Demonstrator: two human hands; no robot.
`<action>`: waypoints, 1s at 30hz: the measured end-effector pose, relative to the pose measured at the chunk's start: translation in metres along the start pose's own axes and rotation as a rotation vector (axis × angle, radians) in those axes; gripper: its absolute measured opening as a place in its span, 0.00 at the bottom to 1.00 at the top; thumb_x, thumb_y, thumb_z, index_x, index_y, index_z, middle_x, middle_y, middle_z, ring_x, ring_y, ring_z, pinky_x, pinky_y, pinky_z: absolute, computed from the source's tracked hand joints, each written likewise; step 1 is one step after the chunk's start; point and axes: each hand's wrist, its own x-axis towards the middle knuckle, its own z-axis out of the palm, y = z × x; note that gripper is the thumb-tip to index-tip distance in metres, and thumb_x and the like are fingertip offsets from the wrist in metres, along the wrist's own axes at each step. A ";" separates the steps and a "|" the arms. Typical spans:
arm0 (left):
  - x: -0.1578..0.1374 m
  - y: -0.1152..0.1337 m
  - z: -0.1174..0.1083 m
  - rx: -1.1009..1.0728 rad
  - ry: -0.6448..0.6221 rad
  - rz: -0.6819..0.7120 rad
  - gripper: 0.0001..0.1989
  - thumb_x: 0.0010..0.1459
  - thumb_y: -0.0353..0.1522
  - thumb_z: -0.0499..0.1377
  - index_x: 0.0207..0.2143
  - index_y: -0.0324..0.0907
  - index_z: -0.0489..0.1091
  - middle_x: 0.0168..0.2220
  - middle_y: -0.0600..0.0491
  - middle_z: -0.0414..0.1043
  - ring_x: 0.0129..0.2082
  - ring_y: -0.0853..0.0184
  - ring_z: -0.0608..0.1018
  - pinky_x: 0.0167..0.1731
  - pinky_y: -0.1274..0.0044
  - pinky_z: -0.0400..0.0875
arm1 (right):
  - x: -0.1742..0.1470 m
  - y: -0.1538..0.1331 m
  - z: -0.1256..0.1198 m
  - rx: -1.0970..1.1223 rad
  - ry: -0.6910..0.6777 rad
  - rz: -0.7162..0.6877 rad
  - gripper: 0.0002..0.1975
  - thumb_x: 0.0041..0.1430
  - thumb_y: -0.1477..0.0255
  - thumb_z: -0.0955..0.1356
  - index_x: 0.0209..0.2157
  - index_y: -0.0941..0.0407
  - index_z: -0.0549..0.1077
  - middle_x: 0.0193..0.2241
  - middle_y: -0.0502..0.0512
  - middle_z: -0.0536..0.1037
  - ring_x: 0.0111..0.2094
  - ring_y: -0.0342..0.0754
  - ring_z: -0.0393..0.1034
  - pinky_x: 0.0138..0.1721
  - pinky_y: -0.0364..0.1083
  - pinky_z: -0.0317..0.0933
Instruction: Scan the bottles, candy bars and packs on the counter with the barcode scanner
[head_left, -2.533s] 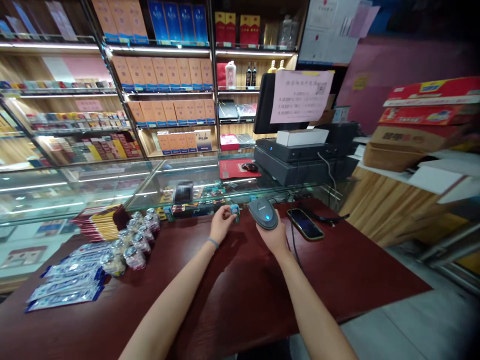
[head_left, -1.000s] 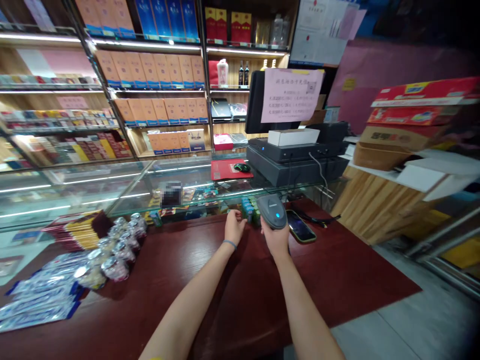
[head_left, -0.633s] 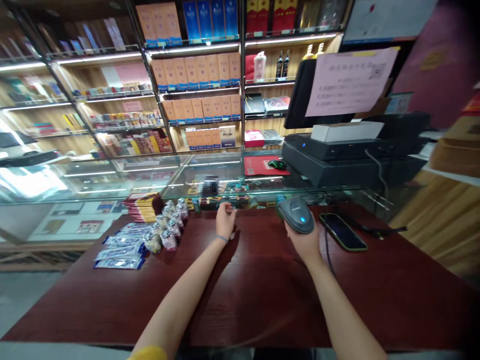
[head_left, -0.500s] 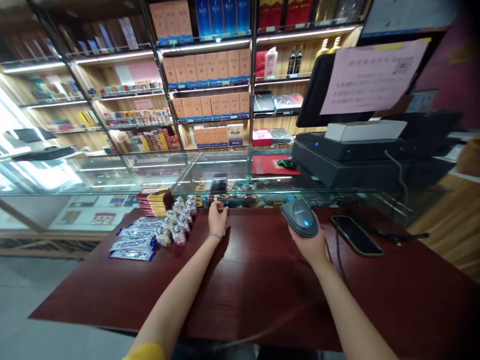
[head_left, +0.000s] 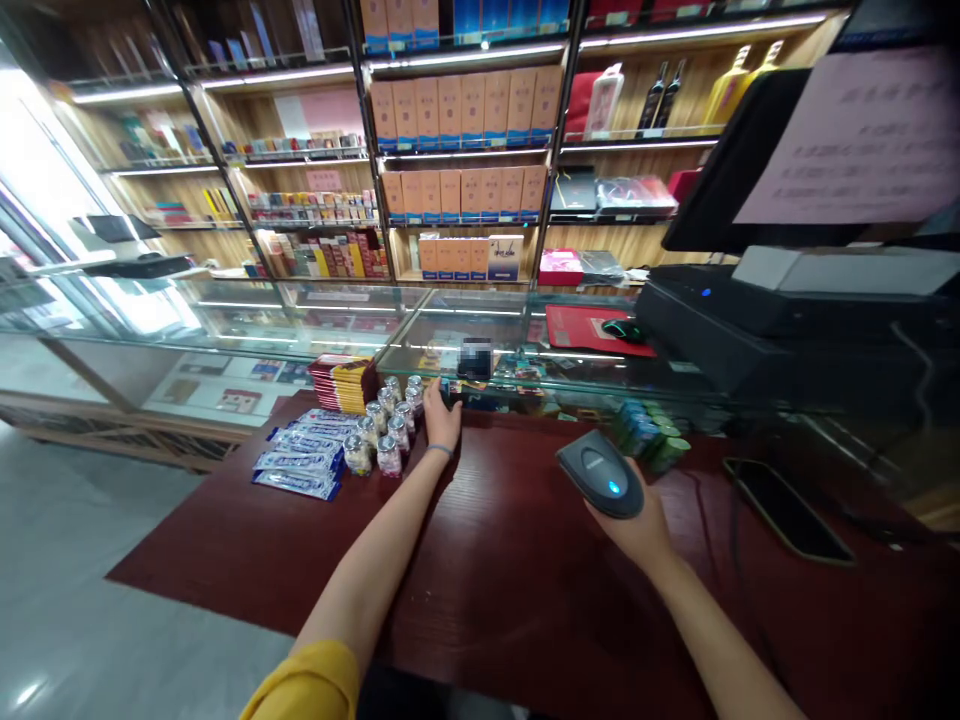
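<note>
My right hand (head_left: 637, 525) is wrapped round a dark grey barcode scanner (head_left: 600, 472) with a lit blue light, held above the dark red wooden table. My left hand (head_left: 442, 418) reaches to the table's far edge, fingers stretched forward and thumb apart. It is just right of several small clear jars (head_left: 389, 455) with silvery lids, standing in rows. I see no object clearly held in it. Left of the jars lie blue-and-white sachets (head_left: 300, 455), and behind those a stack of red-and-yellow packets (head_left: 343, 383). Several green and blue cans (head_left: 652, 437) stand beyond the scanner.
A phone (head_left: 787, 510) lies on the right of the table (head_left: 495, 590). Behind runs a glass display counter (head_left: 480, 310) with a mouse (head_left: 622, 328) on a red mat (head_left: 574, 328). A monitor (head_left: 739, 170) stands at right; shelves of boxes (head_left: 465, 195) line the back.
My left hand has gone from curled fingers to stretched ones, nearer the jars. The scanner has shifted left relative to the table, and the cans behind it now show. The view has turned left.
</note>
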 end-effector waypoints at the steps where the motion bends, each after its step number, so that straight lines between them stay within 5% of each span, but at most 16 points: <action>1: -0.001 -0.002 0.002 -0.002 -0.013 0.008 0.33 0.53 0.21 0.64 0.61 0.42 0.63 0.62 0.39 0.64 0.67 0.51 0.65 0.69 0.57 0.56 | -0.001 -0.001 0.001 -0.005 -0.007 -0.003 0.19 0.53 0.65 0.71 0.46 0.51 0.69 0.28 0.52 0.80 0.27 0.52 0.77 0.31 0.48 0.70; 11: -0.003 -0.013 0.007 0.023 -0.066 0.030 0.29 0.52 0.19 0.62 0.56 0.42 0.62 0.57 0.41 0.63 0.64 0.52 0.66 0.68 0.56 0.57 | -0.002 0.001 0.002 -0.053 -0.050 0.028 0.21 0.51 0.64 0.73 0.46 0.51 0.69 0.31 0.54 0.81 0.30 0.54 0.78 0.34 0.49 0.71; 22: -0.003 -0.007 0.009 0.028 -0.019 -0.023 0.12 0.60 0.23 0.57 0.45 0.42 0.63 0.48 0.44 0.63 0.55 0.55 0.70 0.63 0.58 0.63 | -0.002 0.010 0.003 -0.026 -0.069 0.020 0.22 0.51 0.63 0.73 0.47 0.52 0.69 0.30 0.54 0.81 0.30 0.54 0.79 0.33 0.49 0.72; 30: -0.007 0.009 0.003 -0.302 -0.127 -0.061 0.13 0.63 0.31 0.61 0.49 0.44 0.64 0.49 0.46 0.70 0.47 0.63 0.77 0.54 0.68 0.72 | 0.000 0.023 0.000 -0.045 0.005 0.004 0.27 0.49 0.62 0.74 0.49 0.52 0.67 0.30 0.53 0.81 0.29 0.55 0.78 0.33 0.50 0.73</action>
